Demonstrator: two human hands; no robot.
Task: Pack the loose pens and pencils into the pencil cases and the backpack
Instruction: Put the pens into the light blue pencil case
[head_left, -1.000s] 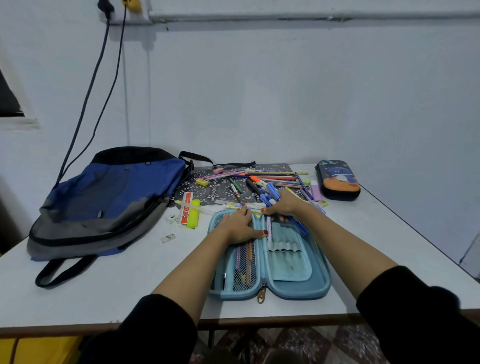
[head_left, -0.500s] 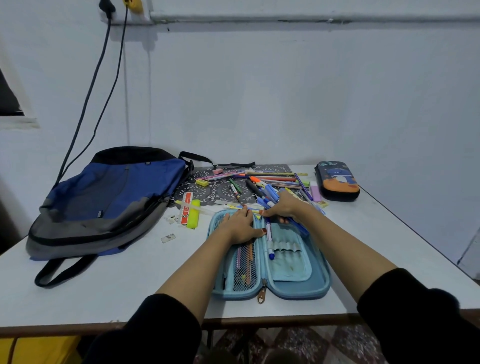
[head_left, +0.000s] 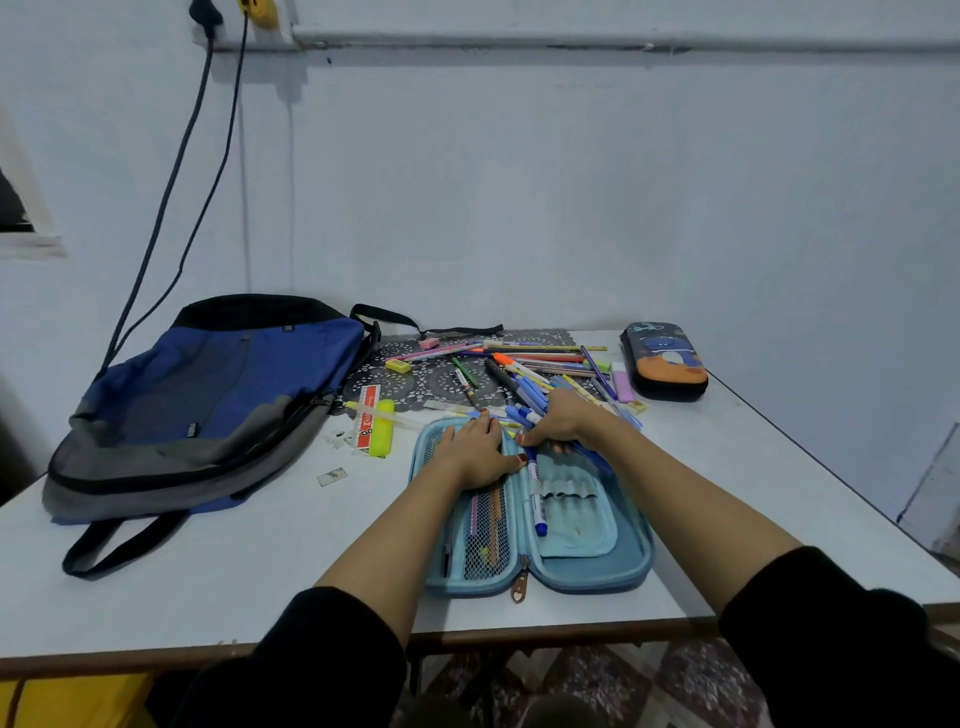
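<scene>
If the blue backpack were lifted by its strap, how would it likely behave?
The blue backpack lies flat and sagging, so it is probably near empty, light and floppy. Its fabric looks soft, so a push would likely bunch it rather than slide it whole.

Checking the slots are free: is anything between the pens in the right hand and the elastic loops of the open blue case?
Nothing visible. The right hand holds the blue pens right beside the elastic loops; one blue-capped pen fills the leftmost loop, and the left hand rests on the mesh half.
</scene>
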